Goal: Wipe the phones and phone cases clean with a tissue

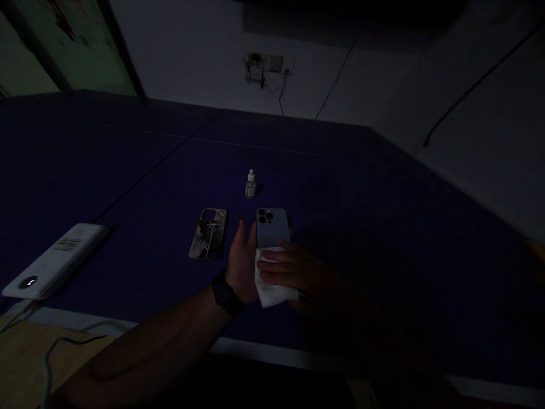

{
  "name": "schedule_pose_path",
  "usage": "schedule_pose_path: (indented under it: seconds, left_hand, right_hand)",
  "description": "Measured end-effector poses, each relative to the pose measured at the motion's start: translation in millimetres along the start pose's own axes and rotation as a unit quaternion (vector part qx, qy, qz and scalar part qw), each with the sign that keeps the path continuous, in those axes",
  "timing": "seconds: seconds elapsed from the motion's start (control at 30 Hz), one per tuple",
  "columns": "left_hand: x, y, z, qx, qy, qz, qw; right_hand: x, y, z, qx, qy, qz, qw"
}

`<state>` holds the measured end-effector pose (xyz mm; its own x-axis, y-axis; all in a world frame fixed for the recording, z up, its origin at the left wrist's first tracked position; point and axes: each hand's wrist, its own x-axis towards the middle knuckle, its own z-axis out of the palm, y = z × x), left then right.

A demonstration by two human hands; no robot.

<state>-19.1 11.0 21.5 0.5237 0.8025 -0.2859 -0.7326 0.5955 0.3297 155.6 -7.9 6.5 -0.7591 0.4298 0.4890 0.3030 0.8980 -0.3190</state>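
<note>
Two hands on one phone (273,228); with the left hand (243,266), wraps it from beneath, thumb along the left side, fingertips just past the right edge; with the right hand (300,272), presses a white cloth (272,292) flat over the lower back; whether pinching the cloth too, cannot tell, for want of any view of the right thumb. Lies back-up in the left palm, over the near part of the blue tabletop (340,187), camera lenses (269,216) at the far end; looks rigid, light enough for one palm, probably slippery on that smooth back and fragile if dropped; best held by the long edges, clear of the lenses; in the cloth, only softness and limpness to expect. On the left wrist, a dark watch (227,293); left of the left hand, a patterned phone case (208,238), flat and apart; beyond the phone, a small dropper bottle (250,187), upright, perhaps easily tipped by a forward reach; farther left, a white power bank (55,258) and a pale cable (47,369), possibly a snag for the left forearm; well beyond, wall sockets (272,63) with dangling wires.
</note>
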Motion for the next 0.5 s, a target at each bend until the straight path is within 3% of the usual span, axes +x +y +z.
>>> schedule_pose_path:
  seconds: [0.1,0.23,0.33,0.5]
  left_hand:
    - [1,0,-3,0.007,-0.013,0.017,1.000]
    - [3,-1,-3,0.017,-0.010,0.039,0.999]
    - [3,0,-2,0.010,-0.004,0.035,0.999]
    - [3,0,-2,0.002,-0.016,0.031,0.999]
  right_hand:
    - [-5,1,-7,0.012,0.042,-0.005,0.999]
    - [-15,7,-21,-0.055,0.094,0.046,0.993]
    - [-14,9,-18,-0.067,0.075,0.038,0.994]
    - [-9,6,-9,0.018,0.040,-0.006,0.999]
